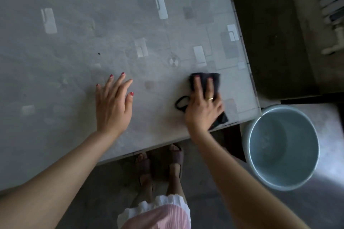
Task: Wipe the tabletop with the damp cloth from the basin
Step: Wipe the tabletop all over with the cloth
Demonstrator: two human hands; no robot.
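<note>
A dark cloth (214,80) lies flat on the grey patterned tabletop (74,33) near its right front corner. My right hand (202,106) presses down on the cloth with fingers spread over it; a loop of the cloth sticks out to the hand's left and a corner pokes out at the table edge. My left hand (112,102) rests flat on the tabletop to the left, fingers apart, holding nothing. A pale blue round basin (260,171) stands lower down, just off the table's right front corner.
The table's front edge runs diagonally below my hands, and its right edge borders a dark floor strip. A white radiator (329,2) is at the far right. My sandalled feet (160,165) stand under the front edge.
</note>
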